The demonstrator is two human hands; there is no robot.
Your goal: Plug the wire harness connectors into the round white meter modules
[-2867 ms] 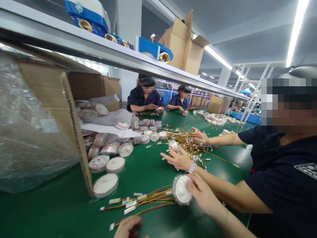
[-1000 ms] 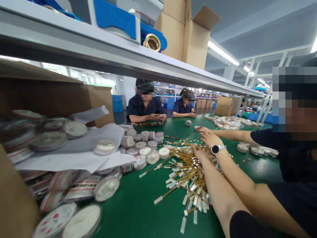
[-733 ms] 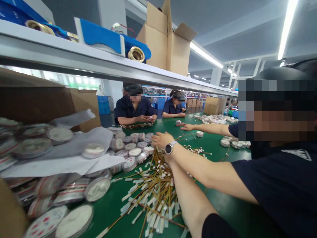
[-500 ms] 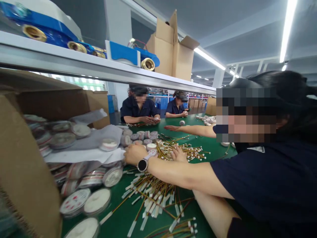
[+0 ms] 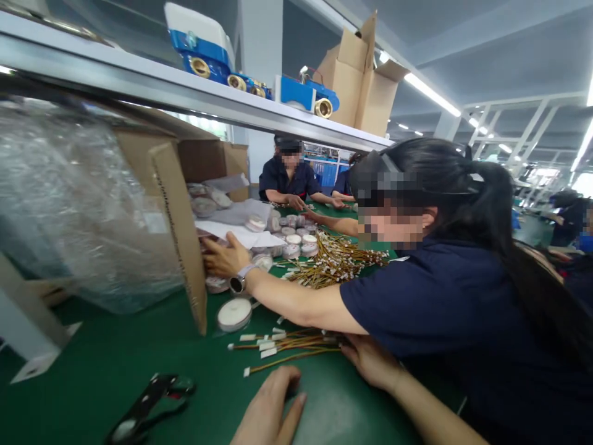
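My left hand (image 5: pixel 271 405) is low in the centre, fingers loosely curved, thumb apart and nothing in it. Just beyond it lies a small bundle of wire cables (image 5: pixel 296 341), brown-yellow with white connectors and sleeves. Their right ends converge at the fingers of my right hand (image 5: pixel 370 364), which are closed on them and partly hidden under a co-worker's arm. Behind that arm spreads a large pile of similar cables (image 5: pixel 343 262). The co-worker's hand (image 5: pixel 229 256), with a watch on the wrist, reaches to the cardboard box (image 5: pixel 178 235).
Round clear-cased discs (image 5: pixel 235 314) stand beside and inside the box. A black-handled tool (image 5: pixel 148 408) lies at lower left. Plastic film (image 5: pixel 111 204) hangs left of the box. Blue meters (image 5: pixel 204 52) sit on the shelf overhead. The co-worker (image 5: pixel 430 296) leans in from the right.
The view has shifted left and back. My right hand has come off the cable pile towards me, and my left hand has come into view. The co-worker's watch hand has moved to the box.
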